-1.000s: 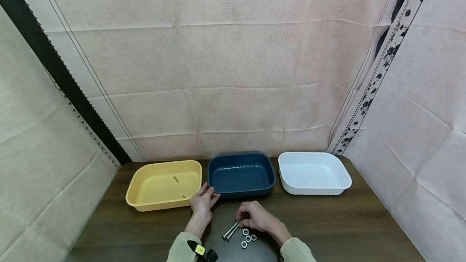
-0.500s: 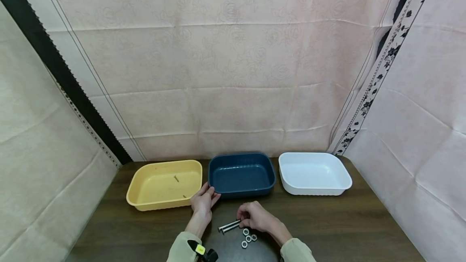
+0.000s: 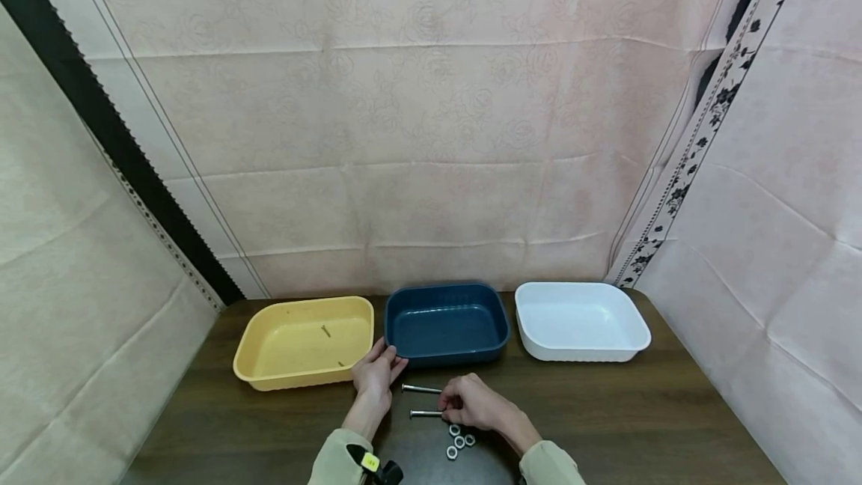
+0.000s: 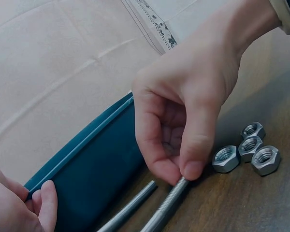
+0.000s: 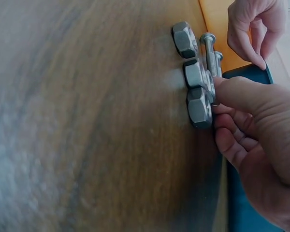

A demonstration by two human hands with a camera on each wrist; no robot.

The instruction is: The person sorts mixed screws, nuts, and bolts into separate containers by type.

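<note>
My left hand (image 3: 373,379) pinches the front left corner of the blue tray (image 3: 447,360), thumb outside against its wall. In front of that tray, my right hand (image 3: 471,401) has thumb and forefinger on the threaded end of the nearer steel bolt (image 4: 165,205). A second bolt (image 3: 420,389) lies farther back, roughly parallel, its threaded tip apart from the fingers in the left wrist view. Both bolt heads point left. Several hex nuts (image 4: 265,160) are grouped on the table just in front of the right hand.
To the left stands a yellow tray (image 3: 283,346) with two small screws (image 3: 326,331) inside. A white tray (image 3: 582,324) is on the right. Pale cloth (image 3: 431,133) hangs behind and on both sides of the brown wooden table (image 3: 646,418).
The two bolts, side by side before and pointing toward the lower left, have swung level and spread apart, one now farther back. The left hand stays at the blue tray.
</note>
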